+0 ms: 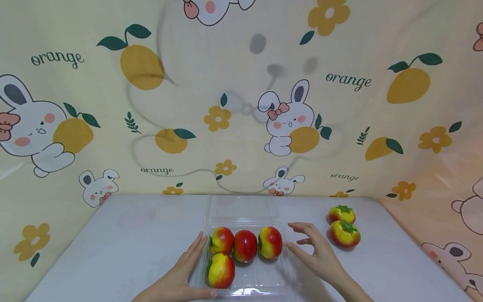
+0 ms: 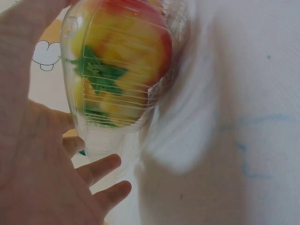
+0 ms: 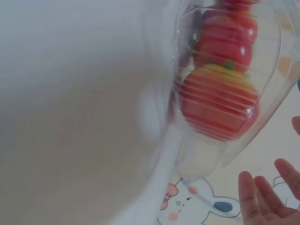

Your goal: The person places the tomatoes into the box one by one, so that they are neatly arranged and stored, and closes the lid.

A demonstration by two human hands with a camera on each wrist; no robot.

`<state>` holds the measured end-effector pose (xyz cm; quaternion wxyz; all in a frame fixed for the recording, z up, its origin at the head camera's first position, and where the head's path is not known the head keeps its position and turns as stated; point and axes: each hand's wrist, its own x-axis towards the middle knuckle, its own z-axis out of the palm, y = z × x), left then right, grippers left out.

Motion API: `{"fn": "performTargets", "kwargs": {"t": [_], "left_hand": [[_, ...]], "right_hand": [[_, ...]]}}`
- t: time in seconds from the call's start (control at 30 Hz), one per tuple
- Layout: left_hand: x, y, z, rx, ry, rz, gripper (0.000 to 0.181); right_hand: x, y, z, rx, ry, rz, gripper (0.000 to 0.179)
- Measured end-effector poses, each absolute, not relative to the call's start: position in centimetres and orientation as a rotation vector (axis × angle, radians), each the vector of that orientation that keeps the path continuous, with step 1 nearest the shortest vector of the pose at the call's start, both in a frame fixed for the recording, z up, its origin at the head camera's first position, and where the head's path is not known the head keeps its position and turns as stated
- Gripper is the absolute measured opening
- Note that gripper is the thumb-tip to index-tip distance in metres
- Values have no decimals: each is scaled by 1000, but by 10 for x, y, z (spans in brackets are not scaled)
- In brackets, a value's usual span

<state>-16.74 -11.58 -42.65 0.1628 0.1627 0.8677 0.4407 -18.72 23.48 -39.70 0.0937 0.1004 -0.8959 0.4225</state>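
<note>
A hinged clear plastic box (image 1: 260, 274) lies with its lid (image 1: 241, 207) folded back toward the wall. Inside, three red-and-yellow toy persimmons (image 1: 245, 246) form the back row, and another persimmon (image 1: 221, 271) sits at the front left. My left hand (image 1: 179, 274) rests along the box's left side, fingers extended and thumb at the front edge. In the left wrist view its fingers spread beside the ribbed wall (image 2: 108, 110). At the right side, my right hand (image 1: 320, 253) holds nothing; its thumb tip is right at the rim and its other fingers are loosely bent.
Two more persimmons (image 1: 345, 234) with green leafy caps lie on the white table (image 1: 151, 235), right of my right hand. A cream cloth (image 1: 241, 142) printed with rabbits and oranges rises behind the table and along its right side.
</note>
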Motion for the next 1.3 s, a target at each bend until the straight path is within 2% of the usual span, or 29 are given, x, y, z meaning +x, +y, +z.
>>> {"fn": "performTargets", "kwargs": {"t": [0.4, 0.8, 1.3], "left_hand": [[-169, -115, -426, 428, 2461, 1252, 115], [-170, -114, -426, 418, 2444, 1243, 115], [-171, -114, -428, 398, 2442, 1243, 116]], "right_hand": [[-189, 247, -402, 259, -2640, 1177, 42], [-192, 260, -410, 379, -2466, 1124, 39], [-201, 280, -415, 287, -2461, 1076, 36]]}}
